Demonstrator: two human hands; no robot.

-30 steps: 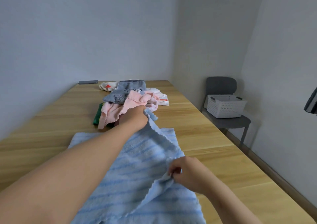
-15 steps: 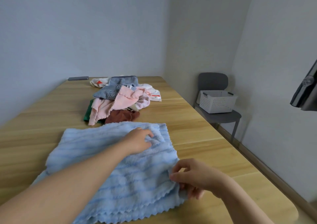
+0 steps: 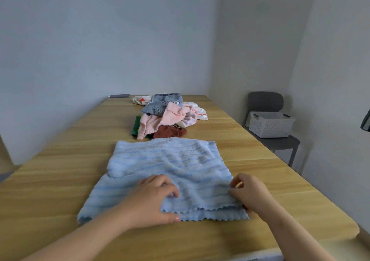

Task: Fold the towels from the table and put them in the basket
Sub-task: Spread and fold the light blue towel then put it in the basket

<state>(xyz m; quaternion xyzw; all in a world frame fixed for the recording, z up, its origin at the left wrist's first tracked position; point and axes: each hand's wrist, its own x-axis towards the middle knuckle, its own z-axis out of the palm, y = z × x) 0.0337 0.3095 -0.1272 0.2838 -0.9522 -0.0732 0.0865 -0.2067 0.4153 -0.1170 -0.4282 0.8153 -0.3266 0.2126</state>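
Note:
A light blue striped towel (image 3: 170, 166) lies folded in half on the wooden table (image 3: 60, 170) in front of me, its scalloped edges toward me. My left hand (image 3: 154, 198) grips the near edge of the top layer, fingers curled on the cloth and thumb at the hem. My right hand (image 3: 250, 192) pinches the towel's near right corner. Behind the towel is a heap of crumpled towels (image 3: 168, 116) in pink, grey, white, green and rust. The white slotted basket (image 3: 270, 126) stands on a grey chair (image 3: 266, 102) to the right of the table.
A small dark flat object (image 3: 119, 96) lies at the table's far left corner by the wall. Walls close in on the left and behind. A dark object (image 3: 366, 120) pokes in at the right edge of view. The table's rounded corner is at my near right.
The far half of the blue towel has been brought over toward me, so it now lies doubled. My left hand came back from the far edge to the near edge; my right hand shifted to the right corner.

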